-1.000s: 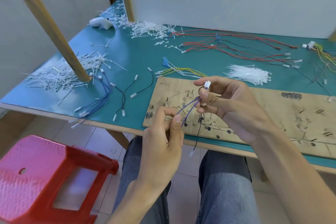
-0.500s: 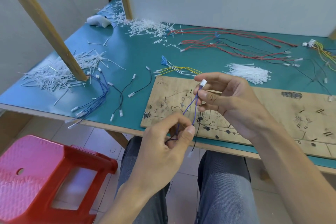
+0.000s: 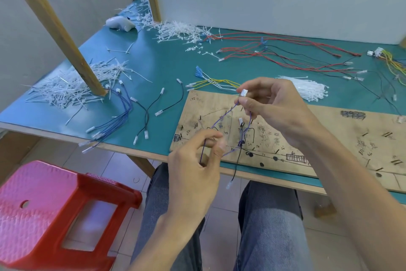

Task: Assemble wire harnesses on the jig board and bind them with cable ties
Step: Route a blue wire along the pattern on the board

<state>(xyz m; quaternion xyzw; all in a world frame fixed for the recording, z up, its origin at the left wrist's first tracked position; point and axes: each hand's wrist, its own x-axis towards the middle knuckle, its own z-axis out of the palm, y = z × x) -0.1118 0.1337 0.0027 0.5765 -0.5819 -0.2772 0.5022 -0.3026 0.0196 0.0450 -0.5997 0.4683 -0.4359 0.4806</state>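
Since a moment ago, my left hand (image 3: pixel 193 167) has slid down and away from my right hand (image 3: pixel 274 108), so the thin purple wire (image 3: pixel 222 118) now runs in a longer line between them. My left hand has its fingers curled and pinches the low part of that wire, over the near edge of the flat wooden jig board (image 3: pixel 329 134). My right hand is higher up and pinches the small white plastic plug (image 3: pixel 244 92) at the wire's top end with thumb and first finger. A thin black wire (image 3: pixel 238 160) hangs between my hands, down past the near edge of the blue-green counter (image 3: pixel 164 66). I cannot tell what holds it up. A heap of white cable ties (image 3: pixel 307 88) lies on the counter just behind the board.
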